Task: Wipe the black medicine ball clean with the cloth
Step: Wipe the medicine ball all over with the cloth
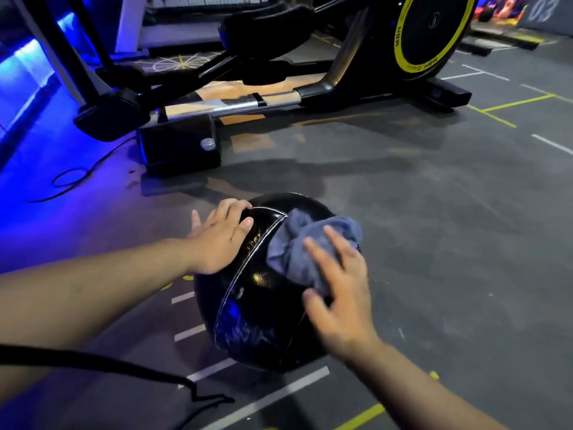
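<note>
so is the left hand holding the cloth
No, the right hand presses the cloth on the ball; the left hand rests bare on it.

Left hand (221, 240) rests on medicine ball (257, 308); right hand (338, 293) presses cloth (297, 246).

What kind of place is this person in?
Most likely a gym. An exercise machine with a yellow-rimmed flywheel stands on a dark floor marked with white and yellow painted lines. In front of it sits a black medicine ball with a cloth pressed on it.
</note>
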{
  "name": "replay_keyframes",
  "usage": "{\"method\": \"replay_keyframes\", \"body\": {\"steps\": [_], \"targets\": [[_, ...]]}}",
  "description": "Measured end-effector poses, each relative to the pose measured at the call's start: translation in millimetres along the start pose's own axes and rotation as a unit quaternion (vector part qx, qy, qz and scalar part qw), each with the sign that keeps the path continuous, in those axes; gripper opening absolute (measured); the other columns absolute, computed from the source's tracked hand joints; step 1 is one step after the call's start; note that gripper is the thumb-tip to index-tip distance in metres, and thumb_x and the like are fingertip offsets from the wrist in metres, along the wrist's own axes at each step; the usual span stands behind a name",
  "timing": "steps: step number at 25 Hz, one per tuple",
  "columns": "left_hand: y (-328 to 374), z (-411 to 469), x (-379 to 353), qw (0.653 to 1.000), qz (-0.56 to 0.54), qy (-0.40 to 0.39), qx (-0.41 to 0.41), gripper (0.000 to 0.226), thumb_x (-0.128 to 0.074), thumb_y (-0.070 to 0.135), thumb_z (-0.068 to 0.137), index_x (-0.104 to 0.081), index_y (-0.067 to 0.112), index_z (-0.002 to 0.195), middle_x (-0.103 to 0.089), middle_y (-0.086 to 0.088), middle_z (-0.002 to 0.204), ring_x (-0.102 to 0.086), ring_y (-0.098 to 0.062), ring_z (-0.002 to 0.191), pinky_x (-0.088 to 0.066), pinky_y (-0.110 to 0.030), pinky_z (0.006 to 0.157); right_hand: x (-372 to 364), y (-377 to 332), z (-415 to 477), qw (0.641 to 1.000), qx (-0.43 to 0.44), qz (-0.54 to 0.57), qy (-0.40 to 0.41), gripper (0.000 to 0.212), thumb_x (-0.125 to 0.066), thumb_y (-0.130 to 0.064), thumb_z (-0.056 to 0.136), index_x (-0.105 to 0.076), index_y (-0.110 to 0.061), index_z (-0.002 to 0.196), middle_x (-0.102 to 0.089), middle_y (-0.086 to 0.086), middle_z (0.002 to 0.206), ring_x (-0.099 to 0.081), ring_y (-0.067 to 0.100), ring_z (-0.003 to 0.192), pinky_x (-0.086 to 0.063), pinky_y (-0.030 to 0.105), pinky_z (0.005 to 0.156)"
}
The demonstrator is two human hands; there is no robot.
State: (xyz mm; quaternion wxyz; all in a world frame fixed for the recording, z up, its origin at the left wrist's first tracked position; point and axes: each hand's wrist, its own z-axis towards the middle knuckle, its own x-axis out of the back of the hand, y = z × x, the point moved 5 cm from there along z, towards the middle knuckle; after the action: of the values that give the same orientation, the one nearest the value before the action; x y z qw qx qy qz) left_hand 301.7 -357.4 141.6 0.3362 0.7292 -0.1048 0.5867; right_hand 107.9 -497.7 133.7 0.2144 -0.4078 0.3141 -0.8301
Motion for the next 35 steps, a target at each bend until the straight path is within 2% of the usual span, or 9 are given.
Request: {"method": "replay_keyframes", "body": {"steps": [4,6,10,15,19,24,28,32,35], "targets": [[8,-6,-3,1.0,0.007,0.006,-0.011,0.041,-0.017,0.042,0.101,-0.024,0.03,0.14,-0.02,0.006,0.146,-0.026,-0.021,0.14,-0.001,-0.064,0.114,-18,-39,-13,0.976,0.197,-0.084,-0.039,0.017,-0.07,-0.036,0.087,-0.078,-0.026,0.097,-0.067,-0.002,0.124,-0.053,0.028,0.128,-0.04,0.05,0.101],[9,-7,-4,1.0,0.0,0.003,-0.012,0.04,-0.018,0.042,0.101,-0.024,0.03,0.14,-0.02,0.006,0.146,-0.026,-0.021,0.14,-0.002,-0.064,0.114,-13,-33,5,0.967,0.211,-0.129,-0.052,0.025,-0.071,-0.039,0.086,-0.074,-0.024,0.106,-0.068,-0.002,0.118,-0.059,0.025,0.119,-0.045,0.046,0.094],[12,-6,-4,1.0,-0.012,0.005,-0.006,0.041,-0.018,0.045,0.101,-0.025,0.032,0.139,-0.02,0.007,0.145,-0.025,-0.021,0.14,-0.001,-0.064,0.114,21,20,54,0.995,0.0,-0.098,0.006,0.045,-0.064,-0.025,0.088,-0.058,-0.018,0.133,-0.056,0.006,0.137,-0.051,0.019,0.128,-0.039,0.029,0.109],[15,5,-3,1.0,-0.008,-0.004,0.0,0.042,-0.015,0.049,0.1,-0.024,0.034,0.138,-0.019,0.009,0.145,-0.025,-0.022,0.141,0.003,-0.064,0.114,25,39,73,0.983,-0.182,-0.015,0.011,0.04,-0.047,-0.021,0.085,-0.069,-0.025,0.118,-0.065,-0.003,0.128,-0.056,0.016,0.124,-0.04,0.025,0.105],[11,15,1,1.0,0.011,-0.002,0.019,0.041,-0.017,0.047,0.101,-0.027,0.033,0.138,-0.022,0.006,0.148,-0.028,-0.026,0.14,0.002,-0.067,0.112,-9,-10,10,0.989,-0.038,-0.143,0.028,0.057,-0.057,-0.053,0.084,-0.058,-0.029,0.136,-0.042,0.006,0.151,-0.033,0.03,0.143,-0.028,0.046,0.117],[7,13,0,1.0,0.02,-0.001,0.002,0.041,-0.014,0.048,0.1,-0.026,0.033,0.136,-0.023,0.007,0.146,-0.03,-0.025,0.138,0.002,-0.067,0.113,-51,3,-80,0.921,0.266,-0.286,-0.011,0.044,-0.066,-0.041,0.087,-0.062,-0.033,0.131,-0.045,0.003,0.148,-0.039,0.042,0.138,-0.038,0.063,0.102],[2,11,0,1.0,0.014,0.006,0.012,0.043,-0.014,0.047,0.1,-0.027,0.032,0.138,-0.023,0.006,0.147,-0.027,-0.023,0.14,0.003,-0.065,0.113,-51,9,-89,0.898,0.324,-0.294,-0.058,0.04,-0.056,-0.039,0.095,-0.057,-0.036,0.135,-0.045,0.002,0.148,-0.041,0.036,0.139,-0.04,0.061,0.102],[-3,11,0,0.998,0.016,0.018,0.054,0.046,-0.014,0.045,0.101,-0.027,0.025,0.14,-0.024,0.001,0.148,-0.023,-0.025,0.141,0.003,-0.065,0.114,-11,18,9,0.98,0.122,-0.157,0.024,0.043,-0.061,-0.035,0.088,-0.063,-0.023,0.129,-0.054,0.013,0.14,-0.048,0.032,0.131,-0.034,0.041,0.112],[4,10,-6,0.997,0.022,0.015,0.066,0.052,-0.011,0.047,0.1,-0.023,0.021,0.142,-0.021,-0.002,0.149,-0.021,-0.025,0.142,0.004,-0.064,0.115,18,50,91,0.987,-0.151,-0.028,0.038,0.02,-0.063,-0.031,0.085,-0.071,-0.031,0.104,-0.069,-0.005,0.103,-0.065,0.017,0.104,-0.044,0.022,0.082]]}}
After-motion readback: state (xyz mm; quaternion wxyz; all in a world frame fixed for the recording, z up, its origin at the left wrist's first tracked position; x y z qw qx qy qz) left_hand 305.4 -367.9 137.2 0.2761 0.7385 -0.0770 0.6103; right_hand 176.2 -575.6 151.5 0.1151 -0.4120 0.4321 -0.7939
